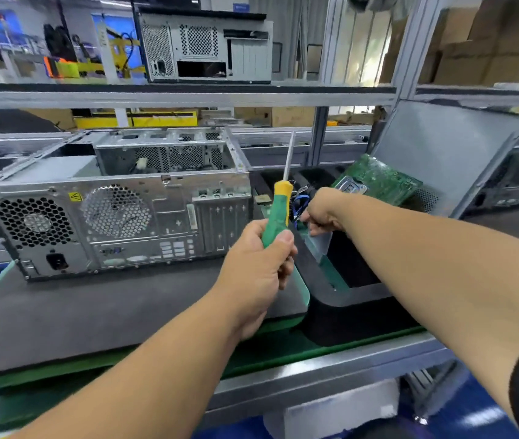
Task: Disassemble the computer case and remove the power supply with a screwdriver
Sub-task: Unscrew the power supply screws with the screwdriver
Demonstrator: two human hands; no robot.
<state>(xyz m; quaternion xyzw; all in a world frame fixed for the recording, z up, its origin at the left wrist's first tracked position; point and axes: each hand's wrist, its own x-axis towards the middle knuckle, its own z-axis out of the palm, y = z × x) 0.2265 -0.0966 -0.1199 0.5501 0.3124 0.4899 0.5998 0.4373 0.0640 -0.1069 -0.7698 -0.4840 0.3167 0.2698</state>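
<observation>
green-handled screwdriver (pixel 278 213) gripped by left hand (pixel 259 270); right hand (pixel 323 212) curled, contents unclear, beside computer case (pixel 118 213).

Far on the shelf (pixel 188 90): a second computer tower (pixel 206 47). To the right: a green circuit board (pixel 378 180) leaning on a grey metal panel (pixel 448 150), black foam tray (pixel 347 299) in front. Far right: cardboard boxes (pixel 480 42). Below: grey tabletop (pixel 93 312).

Head camera looks forward and down, close over the workbench (pixel 93 312).
</observation>
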